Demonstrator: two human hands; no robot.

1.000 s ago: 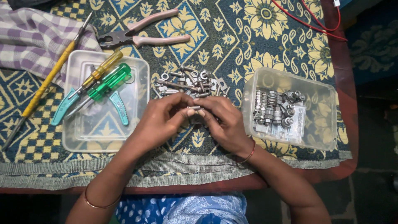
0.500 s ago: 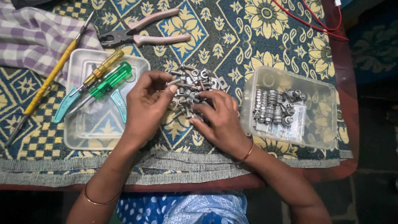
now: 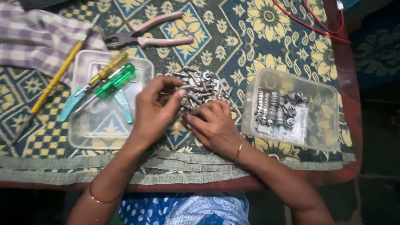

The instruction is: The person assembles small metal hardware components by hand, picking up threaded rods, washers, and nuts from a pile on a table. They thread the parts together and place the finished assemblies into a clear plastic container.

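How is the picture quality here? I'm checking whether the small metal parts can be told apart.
Head view: dim, soft focus; the loose bolts blur into a grey heap; left hand and right hand cover part of it; corners fall dark.

small clear printed packet [image 3: 291, 127] lying inside right plastic tub [image 3: 329, 89], beside metal nuts [image 3: 273, 109]

Middle: a heap of bolts and nuts [image 3: 199, 85] lies on the table cloth [image 3: 258, 50]
Hands: the left hand [image 3: 154, 110] and right hand [image 3: 214, 127] rest side by side on the heap's near edge
Left: an open tray [image 3: 89, 131] holding screwdrivers [image 3: 110, 79]
Right: a box [image 3: 323, 121] holding stacked nuts [image 3: 273, 108]
Behind: pliers [image 3: 143, 35] beyond the heap
Far left: a folded cloth [image 3: 31, 37], a long screwdriver [image 3: 54, 81] across its edge
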